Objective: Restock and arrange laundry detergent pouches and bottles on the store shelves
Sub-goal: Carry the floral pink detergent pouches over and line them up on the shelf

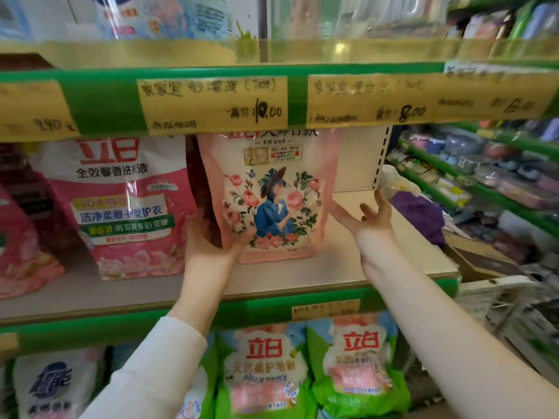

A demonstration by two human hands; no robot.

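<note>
**A pale pink detergent pouch [272,195] stands upright on the middle shelf [378,261], held at its lower left corner.**

Its long axis runs vertical and its printed front faces the camera, its top hidden behind yellow price labels [211,104]. The left hand [211,240] grips the corner, thumb across the front, forearm reaching up. The right hand [369,219] is open with fingers spread, and one fingertip is at the pouch's right edge; whether it touches cannot be told. A darker pink pouch [127,207] stands just left, and green pouches [263,370] sit below.
</note>
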